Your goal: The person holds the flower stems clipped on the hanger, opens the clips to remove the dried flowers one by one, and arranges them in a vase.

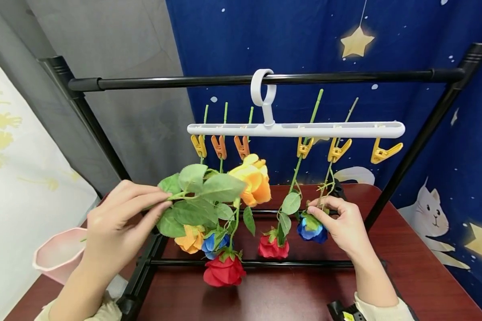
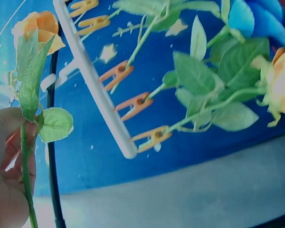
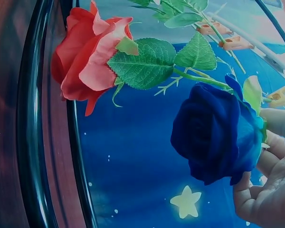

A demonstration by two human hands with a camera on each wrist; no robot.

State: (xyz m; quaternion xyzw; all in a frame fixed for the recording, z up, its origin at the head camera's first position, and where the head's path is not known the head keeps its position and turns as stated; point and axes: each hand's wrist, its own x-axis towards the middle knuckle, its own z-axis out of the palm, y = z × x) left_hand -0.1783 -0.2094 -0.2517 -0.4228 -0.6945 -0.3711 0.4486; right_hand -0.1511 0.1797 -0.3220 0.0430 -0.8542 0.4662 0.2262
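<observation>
My left hand [image 1: 120, 218] pinches the leafy green stem of a yellow-orange rose [image 1: 258, 182], its bloom pointing right in front of the hanging flowers. With thumb and fingers my right hand [image 1: 343, 218] pinches a blue rose [image 1: 312, 229] just behind its bloom. That rose hangs head down from a yellow clip [image 1: 339, 150] on a white clip hanger [image 1: 297, 129]. Beside it hangs a red rose [image 1: 274, 248]. Farther left hang an orange rose [image 1: 190, 240], another blue rose [image 1: 214, 244] and a second red rose [image 1: 225, 271]. The rightmost yellow clip [image 1: 383, 154] holds no stem.
The hanger hooks over the top bar [image 1: 164, 83] of a black rack standing on a dark red table [image 1: 417, 249]. At left is a pink pot [image 1: 60, 252], partly behind the left forearm. A blue starry curtain [image 1: 285, 40] hangs behind.
</observation>
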